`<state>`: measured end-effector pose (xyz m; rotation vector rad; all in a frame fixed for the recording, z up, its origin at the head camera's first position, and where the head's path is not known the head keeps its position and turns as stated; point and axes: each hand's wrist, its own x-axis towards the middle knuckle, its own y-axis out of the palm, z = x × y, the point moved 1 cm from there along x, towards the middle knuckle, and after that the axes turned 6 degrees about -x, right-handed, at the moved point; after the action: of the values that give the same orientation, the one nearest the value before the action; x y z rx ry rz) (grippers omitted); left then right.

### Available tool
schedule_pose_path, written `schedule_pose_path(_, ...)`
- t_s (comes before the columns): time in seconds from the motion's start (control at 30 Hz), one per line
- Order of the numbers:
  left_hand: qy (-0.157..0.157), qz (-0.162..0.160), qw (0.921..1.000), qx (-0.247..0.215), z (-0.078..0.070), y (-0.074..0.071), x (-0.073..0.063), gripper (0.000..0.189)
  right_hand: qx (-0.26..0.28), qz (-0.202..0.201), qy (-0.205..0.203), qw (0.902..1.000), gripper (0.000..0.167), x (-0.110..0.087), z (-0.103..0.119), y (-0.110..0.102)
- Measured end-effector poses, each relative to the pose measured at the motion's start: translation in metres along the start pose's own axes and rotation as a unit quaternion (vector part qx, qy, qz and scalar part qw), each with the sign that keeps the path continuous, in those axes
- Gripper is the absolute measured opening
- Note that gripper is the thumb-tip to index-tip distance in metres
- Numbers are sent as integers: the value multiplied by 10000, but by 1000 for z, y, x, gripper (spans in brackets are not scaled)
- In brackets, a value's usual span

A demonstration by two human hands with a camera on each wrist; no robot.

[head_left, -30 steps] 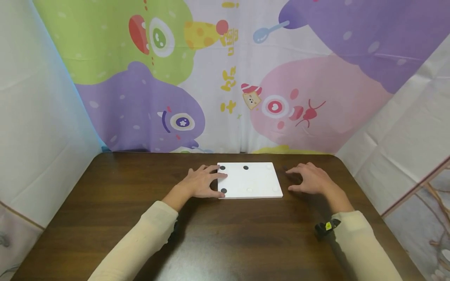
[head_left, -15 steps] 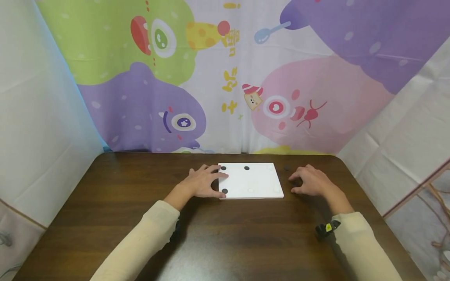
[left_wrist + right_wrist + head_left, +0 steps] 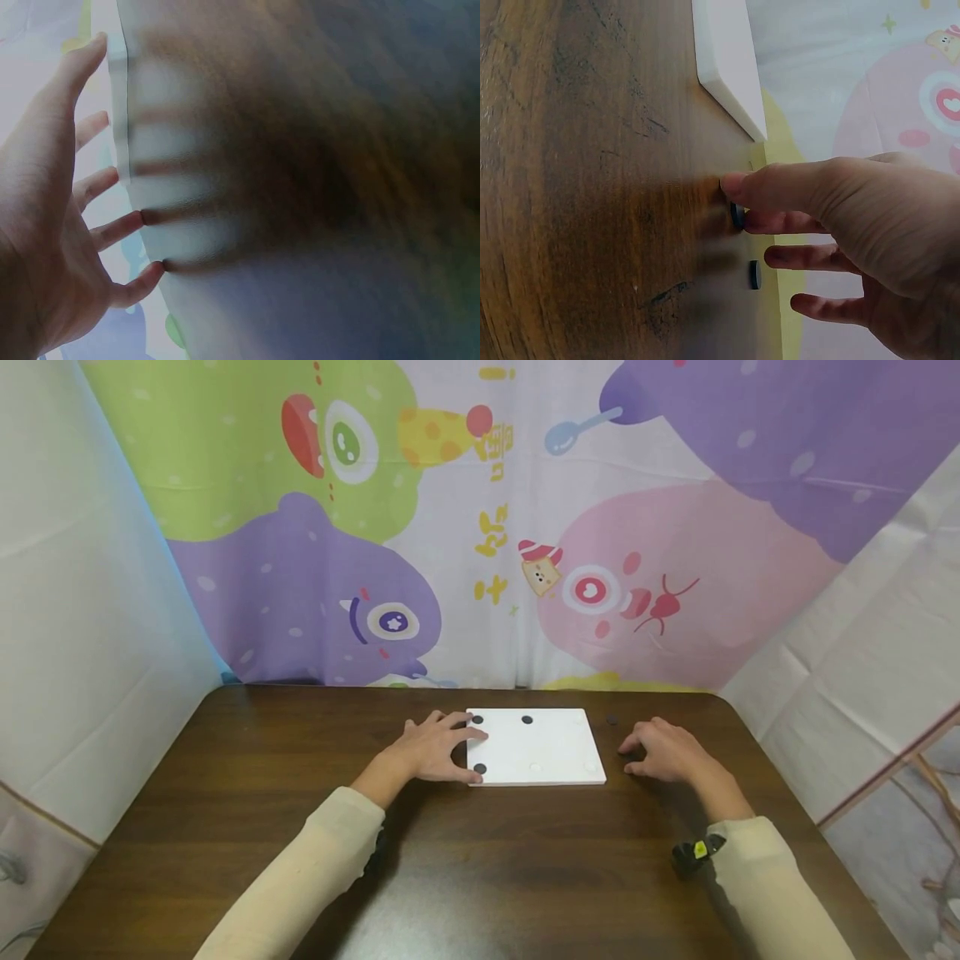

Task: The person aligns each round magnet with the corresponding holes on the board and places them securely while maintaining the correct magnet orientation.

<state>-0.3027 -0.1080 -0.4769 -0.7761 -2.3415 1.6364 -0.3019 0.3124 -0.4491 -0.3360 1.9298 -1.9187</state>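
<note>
A flat white board (image 3: pixel 536 743) lies on the table, with several round spots along its two long sides: three black discs, one of them at the top middle (image 3: pixel 527 720), and faint pale circles. My left hand (image 3: pixel 431 750) rests spread at the board's left edge, its fingertips over the rim beside the black discs. To the right of the board, my right hand (image 3: pixel 663 752) is low at the table. In the right wrist view its thumb and index finger pinch a small black disc (image 3: pixel 737 216) close to the tabletop. Another black disc (image 3: pixel 612 720) lies just beyond those fingers.
The dark brown wooden table (image 3: pixel 487 860) runs up to a cartoon-printed curtain (image 3: pixel 480 527) at the back. White cloth panels stand on both sides. A black strap (image 3: pixel 697 852) with a yellow mark sits at the right wrist.
My right thumb and index finger have come closer together, and the hand has shifted slightly right, uncovering the far black disc. The left hand has stayed at the board's edge.
</note>
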Motion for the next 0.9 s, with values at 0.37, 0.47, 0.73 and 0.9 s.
schedule_pose_path(0.37,107,-32,9997,-215,12,6,9,92,-121,106,-24,9999,24,2,0,1)
schedule_pose_path(0.47,117,-61,9997,-196,16,10,13,92,-138,71,-35,9999,23,2,-1,1)
schedule_pose_path(0.73,127,-108,9995,-266,34,25,27,96,-90,73,140,9998,17,4,-1,3)
schedule_pose_path(0.9,174,-149,9996,-183,37,27,30,96,10,79,283,9996,12,4,-1,3)
